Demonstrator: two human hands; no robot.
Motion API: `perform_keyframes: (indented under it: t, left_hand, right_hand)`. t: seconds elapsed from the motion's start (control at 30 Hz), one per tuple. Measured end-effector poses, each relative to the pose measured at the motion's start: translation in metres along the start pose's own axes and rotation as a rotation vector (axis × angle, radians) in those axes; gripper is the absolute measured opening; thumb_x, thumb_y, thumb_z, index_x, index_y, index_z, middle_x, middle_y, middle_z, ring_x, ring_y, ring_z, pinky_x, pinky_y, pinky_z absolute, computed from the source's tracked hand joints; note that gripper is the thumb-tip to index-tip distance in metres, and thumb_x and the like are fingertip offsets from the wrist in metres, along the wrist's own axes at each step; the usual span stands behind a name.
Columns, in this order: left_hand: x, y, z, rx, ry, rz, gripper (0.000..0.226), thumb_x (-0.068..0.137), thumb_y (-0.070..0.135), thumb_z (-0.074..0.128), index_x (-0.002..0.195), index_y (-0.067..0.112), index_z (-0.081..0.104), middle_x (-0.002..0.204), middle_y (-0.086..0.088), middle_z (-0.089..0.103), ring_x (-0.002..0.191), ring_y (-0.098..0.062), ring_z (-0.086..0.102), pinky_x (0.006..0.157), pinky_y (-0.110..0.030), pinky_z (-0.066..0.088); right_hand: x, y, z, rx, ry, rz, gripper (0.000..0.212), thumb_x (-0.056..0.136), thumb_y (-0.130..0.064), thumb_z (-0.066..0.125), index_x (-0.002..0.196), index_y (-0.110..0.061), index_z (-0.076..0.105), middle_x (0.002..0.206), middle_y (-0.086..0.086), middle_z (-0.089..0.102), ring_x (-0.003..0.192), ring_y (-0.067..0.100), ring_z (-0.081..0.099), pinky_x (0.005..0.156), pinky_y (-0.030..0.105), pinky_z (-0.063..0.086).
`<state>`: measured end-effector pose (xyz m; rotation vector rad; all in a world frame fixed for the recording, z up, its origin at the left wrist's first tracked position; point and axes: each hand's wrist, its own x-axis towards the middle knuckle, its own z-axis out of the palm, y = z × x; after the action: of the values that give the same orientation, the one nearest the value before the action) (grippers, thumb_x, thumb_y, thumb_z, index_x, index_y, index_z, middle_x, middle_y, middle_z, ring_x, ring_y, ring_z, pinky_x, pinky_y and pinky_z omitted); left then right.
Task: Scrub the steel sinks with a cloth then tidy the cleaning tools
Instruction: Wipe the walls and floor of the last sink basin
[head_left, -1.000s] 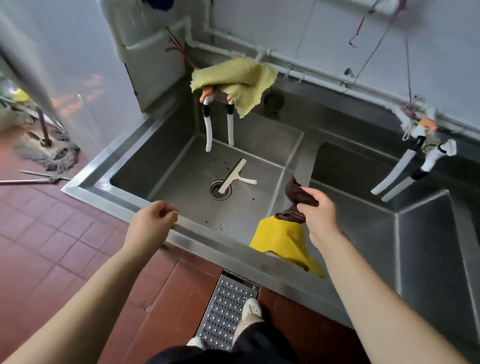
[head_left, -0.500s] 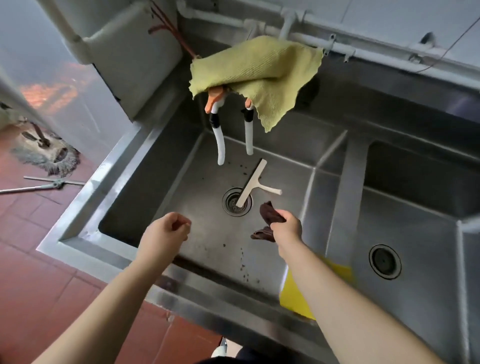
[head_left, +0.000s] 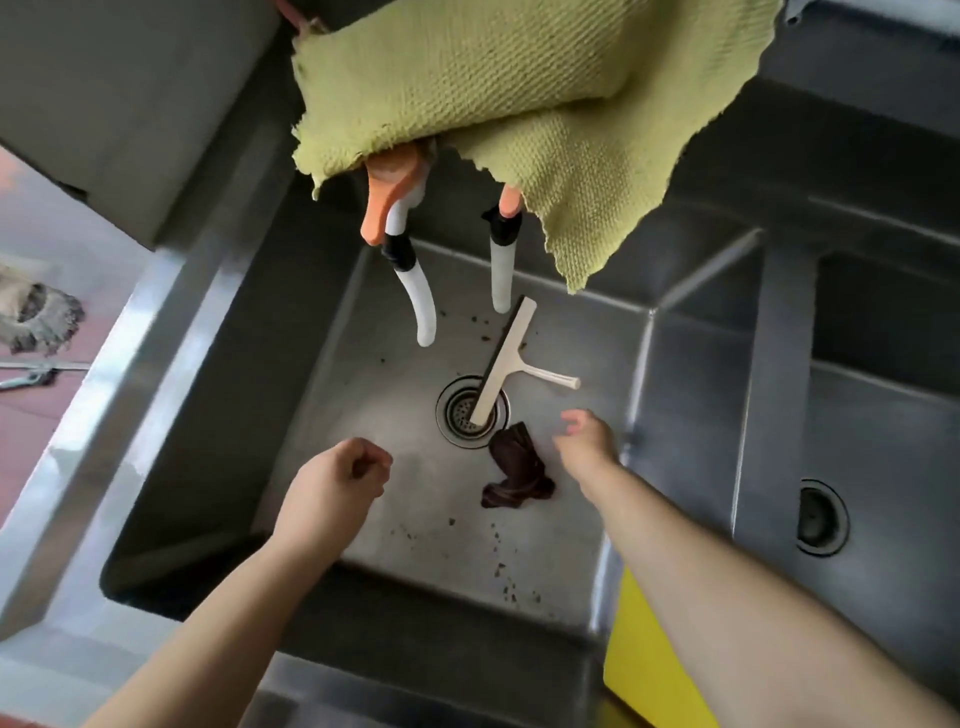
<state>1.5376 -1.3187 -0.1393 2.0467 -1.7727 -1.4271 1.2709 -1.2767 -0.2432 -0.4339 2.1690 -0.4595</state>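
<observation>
**Cloth in the Sink, Scrubbing Still to Do**

The brown cloth (head_left: 517, 470) lies in a crumpled heap on the floor of the left sink (head_left: 363, 364), just beside the drain (head_left: 470, 413). No hand holds it. The right hand (head_left: 584, 436) hangs right next to the cloth with its fingers loose and spread, holding nothing. The left hand (head_left: 335, 480) floats over the same sink, its fingers curled in, and it holds nothing too. The two hands are apart.

I think the job has only just begun. Dark crumbs are dotted over the sink floor, near the front and up by the hoses (head_left: 423, 306), so this sink looks not yet scrubbed. A white squeegee (head_left: 506, 358) lies flat in the sink with one end over the drain, so it is not put away. A green-yellow cloth (head_left: 493, 104) hangs over the taps. The right sink (head_left: 883, 415) looks bare apart from its own drain, but I cannot tell if it is clean.

Some things are hard to see. The green-yellow cloth hides most of the taps. A bright yellow thing (head_left: 649, 670) at the front edge is partly behind the right arm and cut off, so I cannot tell what it is. A mop head (head_left: 39, 322) on the floor at the far left is cut off as well. The right sink runs out of the picture.
</observation>
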Motion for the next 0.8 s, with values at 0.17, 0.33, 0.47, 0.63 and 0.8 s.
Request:
perform_keyframes:
  t: [0.17, 0.33, 0.47, 0.63, 0.8]
  left_hand:
    - [0.031, 0.006, 0.007, 0.102, -0.115, 0.054, 0.018, 0.088, 0.015, 0.053, 0.081, 0.028, 0.064, 0.078, 0.007, 0.068, 0.075, -0.015, 0.065, 0.074, -0.038, 0.055]
    - [0.058, 0.009, 0.009, 0.163, -0.162, 0.091, 0.014, 0.088, 0.018, 0.053, 0.089, 0.022, 0.066, 0.079, 0.001, 0.069, 0.074, -0.021, 0.066, 0.067, -0.039, 0.056]
    - [0.070, 0.008, 0.012, 0.195, -0.189, 0.097, 0.014, 0.087, 0.018, 0.053, 0.089, 0.023, 0.066, 0.078, 0.001, 0.069, 0.073, -0.021, 0.067, 0.072, -0.040, 0.056]
    - [0.076, 0.005, 0.018, 0.214, -0.206, 0.099, 0.015, 0.086, 0.015, 0.053, 0.086, 0.023, 0.066, 0.079, 0.003, 0.069, 0.074, -0.020, 0.067, 0.073, -0.039, 0.055]
    - [0.069, 0.015, 0.027, 0.210, -0.235, 0.113, 0.015, 0.085, 0.015, 0.053, 0.088, 0.021, 0.066, 0.082, 0.002, 0.069, 0.079, -0.021, 0.065, 0.067, -0.035, 0.052]
  right_hand:
    - [0.035, -0.025, -0.004, -0.121, 0.193, -0.004, 0.047, 0.087, -0.009, 0.056, 0.132, -0.009, 0.043, 0.133, 0.017, 0.045, 0.112, 0.035, 0.053, 0.090, 0.037, 0.046]
    - [0.058, -0.031, 0.008, -0.142, 0.098, -0.005, 0.062, 0.089, -0.011, 0.057, 0.143, -0.014, 0.029, 0.140, 0.015, 0.038, 0.120, 0.031, 0.049, 0.096, 0.034, 0.042]
    - [0.065, -0.026, 0.020, -0.056, 0.166, -0.003, 0.038, 0.088, -0.012, 0.058, 0.125, -0.007, 0.052, 0.122, 0.018, 0.058, 0.108, 0.034, 0.058, 0.089, 0.037, 0.049]
    - [0.056, -0.022, 0.026, 0.144, 0.273, 0.020, 0.013, 0.090, -0.010, 0.052, 0.100, -0.005, 0.059, 0.096, 0.019, 0.066, 0.093, 0.036, 0.063, 0.075, 0.035, 0.049]
    - [0.026, -0.015, 0.007, 0.248, 0.392, -0.015, 0.010, 0.092, -0.010, 0.048, 0.095, -0.010, 0.057, 0.090, 0.013, 0.065, 0.085, 0.033, 0.064, 0.071, 0.034, 0.051]
